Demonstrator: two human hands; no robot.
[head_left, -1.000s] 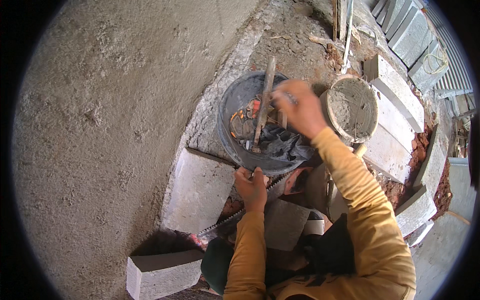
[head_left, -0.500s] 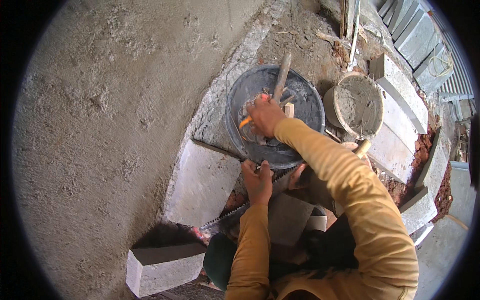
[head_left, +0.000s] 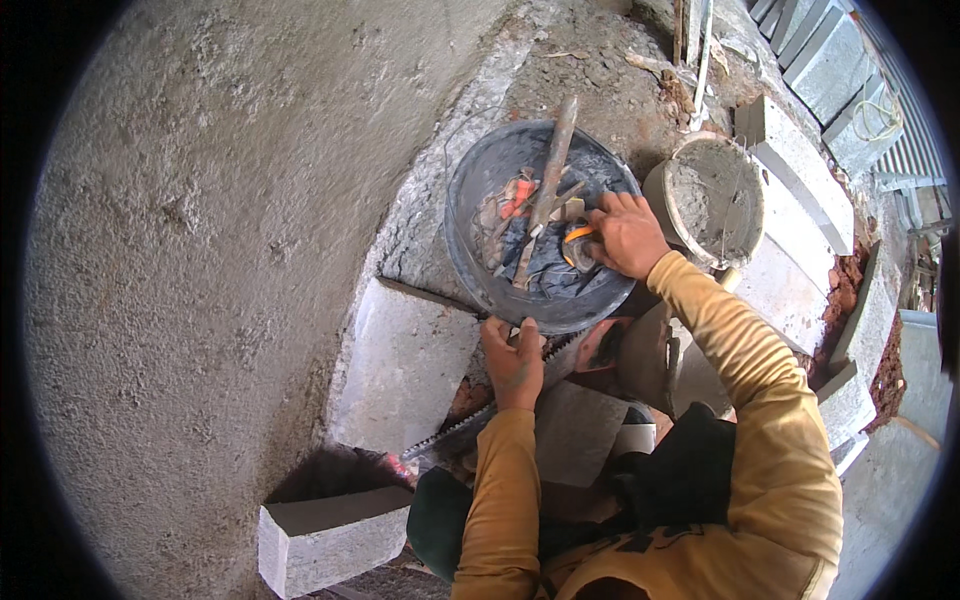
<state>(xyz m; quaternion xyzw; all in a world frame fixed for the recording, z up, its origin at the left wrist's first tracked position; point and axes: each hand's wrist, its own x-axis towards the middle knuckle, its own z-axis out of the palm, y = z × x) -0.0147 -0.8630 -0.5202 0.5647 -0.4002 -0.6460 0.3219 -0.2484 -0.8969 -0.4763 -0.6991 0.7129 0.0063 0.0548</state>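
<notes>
My right hand (head_left: 620,232) is closed on an orange-and-grey tool (head_left: 578,248), perhaps a tape measure, inside the dark basin (head_left: 465,230) on its right side. A worn stick (head_left: 552,168) leans across the basin among red pieces (head_left: 517,196), scraps and dark crumpled material. My left hand (head_left: 512,360) is closed at the basin's near rim; whether a small pale piece is also in its fingers is unclear. A toothed saw blade (head_left: 448,433) runs diagonally below the basin, beside a flat pale block (head_left: 395,365).
A rough rendered wall (head_left: 200,280) fills the left. A bucket of grey mortar (head_left: 712,195) stands right of the basin. Pale blocks (head_left: 790,170), red soil (head_left: 850,275) and stacked slabs (head_left: 830,75) line the right. Another block (head_left: 330,535) lies at lower left.
My right hand reached into the middle of the basin, then moved right, now closed on the orange tool. The stick shows fully again. My left hand stays at the rim.
</notes>
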